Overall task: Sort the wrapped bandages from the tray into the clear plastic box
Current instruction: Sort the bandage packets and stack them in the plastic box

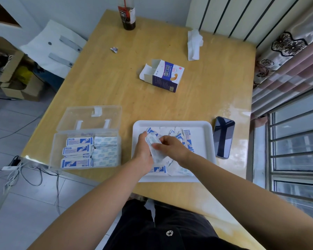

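Observation:
A white tray (202, 127) lies in front of me with several loose wrapped bandages (186, 139) scattered in it. Over the tray my left hand (143, 150) grips a small stack of wrapped bandages (154, 150). My right hand (172, 148) pinches the same stack from the right side. To the left stands the clear plastic box (52, 152), lid open, with rows of wrapped bandages (79, 150) laid flat inside, some blue-print side up and others pale side up.
An opened blue-and-white bandage carton (165, 75) lies mid-table. A black phone (223, 137) rests right of the tray. At the far edge stand a dark bottle (128, 15) and a crumpled tissue (194, 44). A small paper scrap (114, 49) lies left of them.

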